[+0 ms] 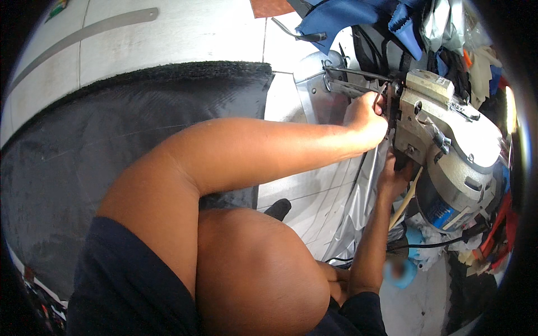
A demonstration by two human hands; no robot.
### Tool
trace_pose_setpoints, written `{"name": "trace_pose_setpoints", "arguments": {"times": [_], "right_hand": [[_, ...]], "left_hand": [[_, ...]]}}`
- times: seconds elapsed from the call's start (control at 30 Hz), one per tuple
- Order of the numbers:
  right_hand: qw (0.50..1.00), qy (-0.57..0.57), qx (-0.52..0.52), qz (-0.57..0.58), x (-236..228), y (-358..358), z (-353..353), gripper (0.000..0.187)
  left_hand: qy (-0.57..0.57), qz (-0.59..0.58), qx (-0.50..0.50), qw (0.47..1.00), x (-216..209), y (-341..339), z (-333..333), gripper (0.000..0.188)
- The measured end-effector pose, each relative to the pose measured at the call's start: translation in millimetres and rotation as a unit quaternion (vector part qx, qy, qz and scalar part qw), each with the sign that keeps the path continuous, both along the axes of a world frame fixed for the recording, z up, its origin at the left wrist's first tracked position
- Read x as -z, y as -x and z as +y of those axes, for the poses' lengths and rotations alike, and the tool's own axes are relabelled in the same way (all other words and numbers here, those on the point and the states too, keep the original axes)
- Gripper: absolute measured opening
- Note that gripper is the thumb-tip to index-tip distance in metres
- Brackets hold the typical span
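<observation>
Sideways, grey machine [412,131] lies approx. L-R, bulky end [471,140] R.

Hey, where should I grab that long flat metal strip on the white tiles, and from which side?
Probably by the rounded right end of the metal strip, reaching down from above. It seems to lie flat on the tiles, so pinching its two long edges looks easier than getting underneath it. The other end runs toward the picture's dark rim.
</observation>
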State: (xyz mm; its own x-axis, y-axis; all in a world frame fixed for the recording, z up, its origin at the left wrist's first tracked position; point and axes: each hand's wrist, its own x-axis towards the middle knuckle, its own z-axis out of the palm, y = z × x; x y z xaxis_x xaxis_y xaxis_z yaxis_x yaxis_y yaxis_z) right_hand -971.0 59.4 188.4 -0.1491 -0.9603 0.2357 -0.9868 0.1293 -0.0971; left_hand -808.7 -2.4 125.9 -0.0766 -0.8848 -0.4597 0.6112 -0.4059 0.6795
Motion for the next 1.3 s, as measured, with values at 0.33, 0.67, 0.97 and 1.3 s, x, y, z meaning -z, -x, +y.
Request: {"name": "trace_pose_setpoints", "arguments": {"times": [0.33,0.67,0.97,1.3], "right_hand": [[1.0,-0.002,-0.011,-0.005,-3.0,-11.5,0.0,0.049],[1.0,-0.01,0.024,0.001,-3.7,-15.9,0.2,0.05],[0.999,0.012,0.008,0.044,6.8,6.8,-0.8,0.044],[1.0,-0.021,0.01,-0.008,-4.6,-9.5,-2.9,0.043]], "left_hand": [[-0.032,0.072,0.033,0.996,3.4,2.6,1.3,0.025],[-0.019,0.129,0.11,0.985,3.0,-23.8,-4.9,0.03],[-0.029,0.174,0.146,0.973,4.0,-31.6,-8.5,0.019],[0.068,-0.017,0.091,0.993,4.8,-17.9,17.4,0.043]]}}
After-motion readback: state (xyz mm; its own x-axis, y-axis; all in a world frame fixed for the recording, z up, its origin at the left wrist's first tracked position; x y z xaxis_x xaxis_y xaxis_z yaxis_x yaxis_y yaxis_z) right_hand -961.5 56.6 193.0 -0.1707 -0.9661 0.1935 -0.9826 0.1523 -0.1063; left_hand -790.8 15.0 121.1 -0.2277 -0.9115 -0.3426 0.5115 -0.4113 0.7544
